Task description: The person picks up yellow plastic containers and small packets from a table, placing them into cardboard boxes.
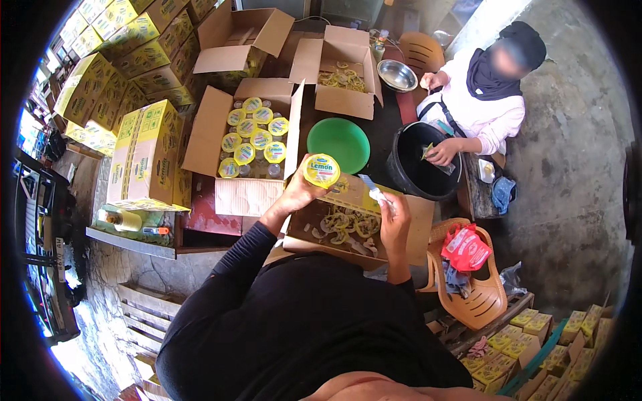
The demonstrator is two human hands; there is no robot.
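Note:
My left hand [299, 190] holds a sealed plastic cup with a yellow lemon-drink lid [321, 171], its lid facing up. In my right hand [395, 216] is a small cutter knife [370, 186], its blade pointing up and left, a short way from the cup. An open cardboard box [251, 196] to the left holds several such cups, some with yellow lids and some showing clear plastic. Below my hands, another open box [419, 228] contains curled yellow and clear plastic strips [351, 223]. Beyond the held cup lies a green plastic basin [338, 145].
A co-worker [481, 100] at the right reaches into a black bucket [401, 170] with one hand. A further box of strips [344, 100] and a metal bowl [397, 75] lie beyond. Stacked drink cartons [145, 150] stand left; a plastic chair [481, 301] is at the right.

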